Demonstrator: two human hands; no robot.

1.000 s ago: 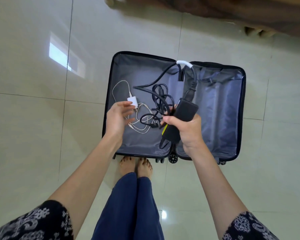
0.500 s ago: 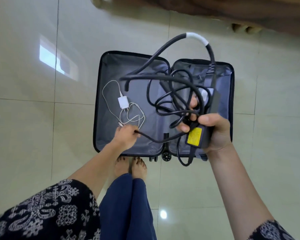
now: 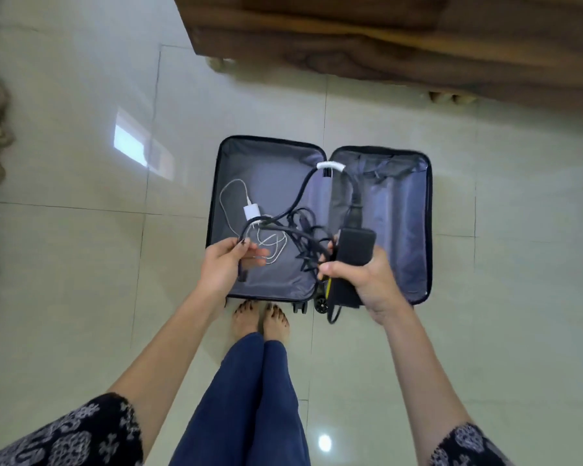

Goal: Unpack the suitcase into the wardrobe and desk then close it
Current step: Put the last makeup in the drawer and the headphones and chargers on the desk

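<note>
While right hand (image 3: 371, 280) grips the rigid, weighty power brick (image 3: 355, 247), left hand (image 3: 221, 267) pinches its floppy cable (image 3: 295, 232). Loops likely snag.

left hand (image 3: 228, 268): pinches cable (image 3: 299, 197) | right hand (image 3: 367, 280): fingers wrapped round adapter (image 3: 355, 247)

Grips black power adapter (image 3: 355, 253) in right hand (image 3: 367, 285), pinches its tangled cable (image 3: 312, 243) in left hand (image 3: 221, 269), above open suitcase (image 3: 398, 230) holding white charger (image 3: 251, 211).

No legible text; the yellow label (image 3: 329, 286) on the adapter (image 3: 354, 250) is unreadable
</note>
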